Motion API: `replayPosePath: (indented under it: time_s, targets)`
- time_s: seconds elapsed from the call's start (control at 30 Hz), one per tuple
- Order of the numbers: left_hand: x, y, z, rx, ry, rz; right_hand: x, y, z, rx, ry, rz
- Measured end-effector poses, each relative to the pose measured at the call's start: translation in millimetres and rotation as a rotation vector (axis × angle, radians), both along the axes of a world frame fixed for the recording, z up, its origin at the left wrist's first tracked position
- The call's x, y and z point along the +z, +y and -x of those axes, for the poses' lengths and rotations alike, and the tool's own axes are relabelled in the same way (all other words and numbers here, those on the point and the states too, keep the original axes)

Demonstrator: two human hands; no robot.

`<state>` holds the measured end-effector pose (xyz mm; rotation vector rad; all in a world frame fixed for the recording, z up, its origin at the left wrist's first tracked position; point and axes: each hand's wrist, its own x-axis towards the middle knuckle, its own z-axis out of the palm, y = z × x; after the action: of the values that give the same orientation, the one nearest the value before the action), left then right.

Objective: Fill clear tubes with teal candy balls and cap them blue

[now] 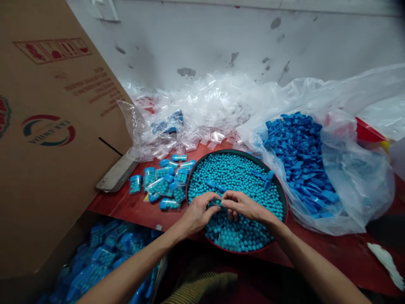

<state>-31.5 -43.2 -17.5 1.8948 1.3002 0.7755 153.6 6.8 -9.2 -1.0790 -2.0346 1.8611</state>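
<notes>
Above a round tub (285, 198) of small turquoise balls (234, 173), my two hands meet. My left hand (202, 210) is closed around a small clear plastic container (215, 202), mostly covered by the fingers. The fingers of my right hand (242, 205) are bent and pinched at the container's right end; whether they also grip a separate piece is hidden. Blue plastic pieces (267, 179) lie on the balls at the right side and just behind my hands. Another clear container (228, 240) rests on the balls near the tub's front edge.
Several filled containers with blue caps (163, 185) lie left of the tub on the red table (110, 203). Clear empty containers (218, 101) pile along the wall. A plastic bag of blue pieces (300, 156) sits right. A cardboard box (53, 169) stands left; below are more filled containers (104, 257).
</notes>
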Motion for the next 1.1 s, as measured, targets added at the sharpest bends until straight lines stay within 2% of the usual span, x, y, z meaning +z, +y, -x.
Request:
replayPosePath:
  time_s: [0.07, 0.2, 0.27, 0.33, 0.43, 0.5, 0.6, 0.7, 0.8, 0.97, 1.1]
  targets:
    - [-0.6, 5.4, 2.0, 0.043, -0.039, 0.054, 3.0, 6.7, 0.7, 0.001, -0.087, -0.188]
    - [-2.1, 15.3, 7.7, 0.142, -0.178, 0.179, 0.3, 26.6, 9.0, -0.077, -0.334, -0.709]
    - [-2.8, 19.4, 8.4, 0.136, -0.286, 0.251, -7.3, 34.4, 17.1, -0.012, -0.413, -0.806]
    - [-3.8, 22.3, 7.5, 0.12, -0.357, 0.318, -15.9, 40.0, 21.1, 0.018, -0.422, -0.793]
    - [-6.9, 26.0, 3.8, 0.157, -0.392, 0.392, -23.4, 45.9, 10.6, -0.088, -0.363, -0.718]
    - [-10.3, 28.9, -0.3, 0.19, -0.404, 0.417, -22.7, 48.1, -3.4, -0.112, -0.365, -0.696]
    - [-16.3, 33.1, -7.9, 0.198, -0.429, 0.439, -17.6, 47.9, -16.3, -0.094, -0.484, -0.698]
    - [-21.5, 35.4, -13.1, 0.17, -0.446, 0.448, -15.2, 46.7, -10.0, -0.085, -0.624, -0.734]
    - [-24.8, 35.4, -12.8, 0.14, -0.481, 0.472, -16.1, 47.1, 3.4, -0.069, -0.677, -0.817]
    - [-22.4, 33.9, -10.5, 0.166, -0.568, 0.526, -15.4, 38.9, 5.2, -0.155, -0.597, -0.896]
    - [-16.1, 32.7, -11.5, 0.134, -0.61, 0.531, -12.2, 19.3, -0.3, -0.029, -0.437, -0.97]
